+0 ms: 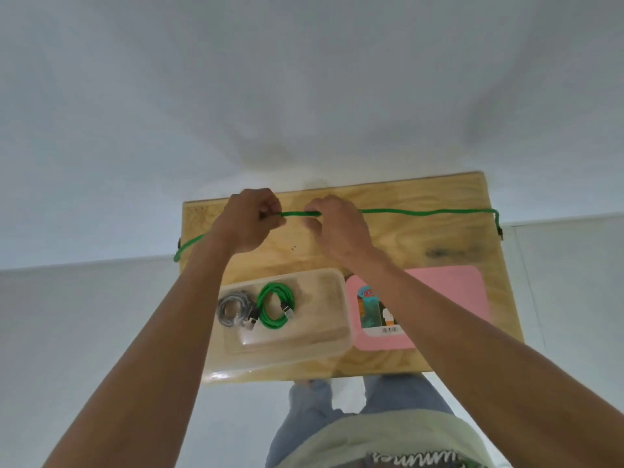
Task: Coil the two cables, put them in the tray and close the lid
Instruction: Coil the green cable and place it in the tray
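Observation:
A long green cable (pixel 425 212) stretches across the far part of the small wooden table (pixel 398 244); its ends hang over the left and right edges. My left hand (pixel 248 222) grips it near the middle, and my right hand (pixel 337 228) pinches it a short way to the right. A clear plastic tray (pixel 324 336) stands at the table's near left. Inside it lie a coiled green cable (pixel 275 307) and a coiled grey cable (pixel 233 310). The pink lid (pixel 452 292), with a printed label, lies flat to the tray's right, partly under my right forearm.
The table is small, with white floor and wall all around it. My legs in blue jeans (pixel 310 417) stand at its near edge. A dark smudge (pixel 445 253) marks the wood at the right.

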Action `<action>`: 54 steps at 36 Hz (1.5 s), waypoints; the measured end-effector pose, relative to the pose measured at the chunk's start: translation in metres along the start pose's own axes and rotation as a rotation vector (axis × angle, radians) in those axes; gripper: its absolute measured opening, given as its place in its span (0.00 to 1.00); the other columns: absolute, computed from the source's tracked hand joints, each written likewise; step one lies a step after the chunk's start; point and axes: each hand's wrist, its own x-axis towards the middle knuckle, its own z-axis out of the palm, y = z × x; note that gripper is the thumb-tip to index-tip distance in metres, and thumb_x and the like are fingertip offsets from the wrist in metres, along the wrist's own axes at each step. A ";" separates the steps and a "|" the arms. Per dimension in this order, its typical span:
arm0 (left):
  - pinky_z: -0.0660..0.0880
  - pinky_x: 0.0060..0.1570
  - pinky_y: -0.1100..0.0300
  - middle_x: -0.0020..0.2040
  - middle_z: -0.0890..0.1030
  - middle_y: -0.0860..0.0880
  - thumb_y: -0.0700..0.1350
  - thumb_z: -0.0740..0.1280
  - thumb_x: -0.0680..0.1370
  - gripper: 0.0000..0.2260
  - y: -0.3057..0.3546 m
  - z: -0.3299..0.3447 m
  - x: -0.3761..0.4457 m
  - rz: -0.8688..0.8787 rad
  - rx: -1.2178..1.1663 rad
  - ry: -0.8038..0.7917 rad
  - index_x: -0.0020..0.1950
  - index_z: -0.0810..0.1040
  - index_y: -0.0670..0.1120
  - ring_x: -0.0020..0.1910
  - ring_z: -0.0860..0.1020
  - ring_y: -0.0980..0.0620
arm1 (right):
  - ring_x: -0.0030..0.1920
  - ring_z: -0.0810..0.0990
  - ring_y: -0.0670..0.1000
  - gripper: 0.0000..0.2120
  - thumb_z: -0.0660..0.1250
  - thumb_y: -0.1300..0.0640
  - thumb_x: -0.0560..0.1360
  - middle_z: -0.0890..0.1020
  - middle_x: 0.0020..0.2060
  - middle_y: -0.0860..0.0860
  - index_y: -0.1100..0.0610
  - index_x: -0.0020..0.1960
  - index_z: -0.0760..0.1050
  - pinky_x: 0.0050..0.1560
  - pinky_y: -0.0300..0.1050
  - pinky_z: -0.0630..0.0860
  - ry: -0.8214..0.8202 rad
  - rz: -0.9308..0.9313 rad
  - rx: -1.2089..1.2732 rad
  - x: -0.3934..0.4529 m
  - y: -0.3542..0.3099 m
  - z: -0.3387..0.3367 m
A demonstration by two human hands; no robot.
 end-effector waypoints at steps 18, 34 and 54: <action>0.75 0.41 0.60 0.38 0.81 0.48 0.48 0.64 0.83 0.10 -0.088 -0.109 -0.121 0.193 -0.198 0.504 0.47 0.79 0.44 0.40 0.80 0.52 | 0.37 0.84 0.56 0.08 0.64 0.55 0.81 0.84 0.42 0.56 0.58 0.52 0.80 0.37 0.38 0.76 0.585 -0.208 0.230 -0.036 -0.149 -0.107; 0.57 0.24 0.62 0.29 0.61 0.52 0.49 0.62 0.84 0.14 0.048 -0.121 -0.132 0.025 -1.318 0.594 0.53 0.81 0.40 0.26 0.57 0.55 | 0.74 0.67 0.53 0.37 0.66 0.50 0.79 0.48 0.81 0.48 0.45 0.80 0.48 0.72 0.55 0.68 0.365 -0.113 0.113 -0.078 -0.150 -0.090; 0.78 0.57 0.51 0.54 0.85 0.43 0.52 0.59 0.84 0.17 0.135 -0.093 -0.157 0.156 -1.129 0.313 0.64 0.78 0.44 0.56 0.83 0.47 | 0.39 0.84 0.45 0.07 0.69 0.64 0.78 0.87 0.43 0.50 0.59 0.54 0.84 0.41 0.37 0.78 0.194 -0.392 0.716 -0.099 -0.134 -0.120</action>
